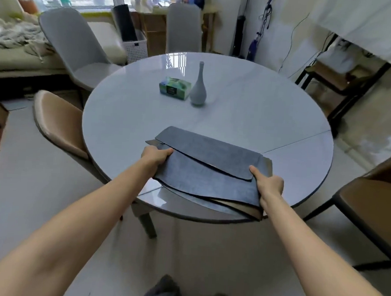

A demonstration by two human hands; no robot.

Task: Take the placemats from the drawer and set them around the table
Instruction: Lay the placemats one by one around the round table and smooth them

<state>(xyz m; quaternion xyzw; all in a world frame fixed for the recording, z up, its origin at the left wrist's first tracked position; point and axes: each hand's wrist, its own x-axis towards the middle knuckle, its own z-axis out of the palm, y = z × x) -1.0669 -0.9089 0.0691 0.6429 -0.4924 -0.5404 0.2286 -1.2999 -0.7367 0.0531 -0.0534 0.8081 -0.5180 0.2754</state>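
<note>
Left hand (155, 156) and right hand (268, 183) both pinch fanned placemat stack (206, 171) over round table (249, 110) edge; loose layers could slide off.

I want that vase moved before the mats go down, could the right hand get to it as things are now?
Probably not yet. The right hand grips the placemats at the near edge of the table. The vase stands upright mid-table beside the tissue box, with bare tabletop between.
</note>
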